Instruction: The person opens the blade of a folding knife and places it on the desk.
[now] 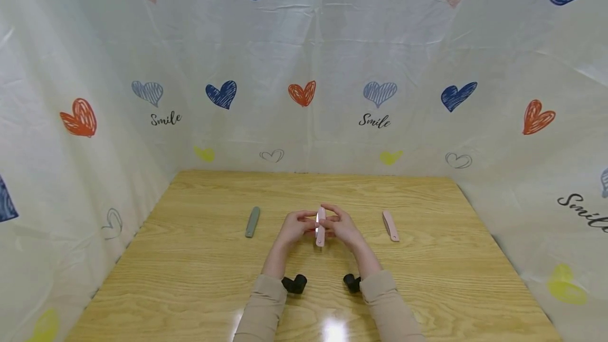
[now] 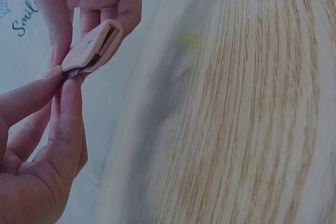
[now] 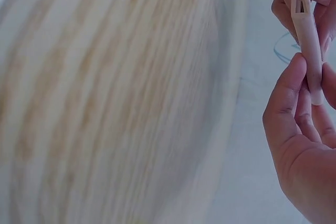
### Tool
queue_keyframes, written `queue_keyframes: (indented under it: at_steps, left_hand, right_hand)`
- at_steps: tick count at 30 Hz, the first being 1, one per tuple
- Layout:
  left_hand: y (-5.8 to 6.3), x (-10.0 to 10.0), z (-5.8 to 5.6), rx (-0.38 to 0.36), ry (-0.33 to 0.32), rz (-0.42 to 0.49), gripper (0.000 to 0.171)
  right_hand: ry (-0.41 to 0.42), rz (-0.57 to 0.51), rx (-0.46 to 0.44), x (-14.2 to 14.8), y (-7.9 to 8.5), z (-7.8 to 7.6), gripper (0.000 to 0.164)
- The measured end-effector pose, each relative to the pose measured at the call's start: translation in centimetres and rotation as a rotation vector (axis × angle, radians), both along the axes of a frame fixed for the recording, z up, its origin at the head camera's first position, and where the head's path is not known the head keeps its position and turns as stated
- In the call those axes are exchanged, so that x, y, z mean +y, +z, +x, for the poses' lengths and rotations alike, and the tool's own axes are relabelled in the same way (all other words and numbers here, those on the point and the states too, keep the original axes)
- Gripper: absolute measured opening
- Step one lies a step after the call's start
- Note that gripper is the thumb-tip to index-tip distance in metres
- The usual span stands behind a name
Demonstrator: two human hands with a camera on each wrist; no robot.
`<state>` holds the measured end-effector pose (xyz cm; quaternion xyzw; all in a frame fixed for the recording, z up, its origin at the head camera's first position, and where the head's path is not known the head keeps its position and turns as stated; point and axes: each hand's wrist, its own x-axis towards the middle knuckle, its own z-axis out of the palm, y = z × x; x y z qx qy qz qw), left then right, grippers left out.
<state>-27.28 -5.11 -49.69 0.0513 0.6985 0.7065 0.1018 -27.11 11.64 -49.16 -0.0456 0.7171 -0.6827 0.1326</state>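
Note:
Above the middle of the table, both hands hold a pink folding knife (image 1: 320, 239), its handle pointing toward me in the head view. A bright strip of blade (image 1: 316, 218) shows along the handle's left side. My left hand (image 1: 292, 228) pinches the blade between thumb and fingertips, close by the handle in the left wrist view. My right hand (image 1: 345, 229) grips the pink handle (image 3: 308, 40) between thumb and fingers. The slotted end of the handle (image 2: 94, 48) faces the left wrist camera. Fingers hide part of the blade.
A green folding knife (image 1: 253, 222) lies on the wooden table (image 1: 214, 268) to the left. Another pink folding knife (image 1: 390, 226) lies to the right. A white curtain (image 1: 332, 136) printed with hearts surrounds the back and sides. Black wrist mounts (image 1: 295, 284) sit by the sleeves.

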Motion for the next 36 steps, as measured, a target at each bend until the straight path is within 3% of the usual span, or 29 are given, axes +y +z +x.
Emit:
queue_keyframes:
  at_steps: [6, 15, 23, 36]
  left_hand:
    - [-0.7, -0.2, -0.3, -0.035, -0.012, 0.050, 0.040]
    - [-0.5, -0.4, -0.2, -0.072, -0.045, 0.074, 0.044]
    - [-0.3, -0.2, 0.0, -0.042, -0.029, 0.027, 0.040]
    - [-0.5, 0.1, 0.2, -0.022, 0.035, 0.035, 0.035]
  right_hand:
    - [0.011, -0.027, -0.003, 0.0, -0.1, 0.1, 0.054]
    - [0.007, -0.053, -0.014, 0.5, -0.1, 0.1, 0.055]
    - [-0.001, -0.040, -0.019, 0.7, -0.1, 0.1, 0.057]
    - [-0.085, -0.032, -0.034, 0.9, -0.4, 0.1, 0.055]
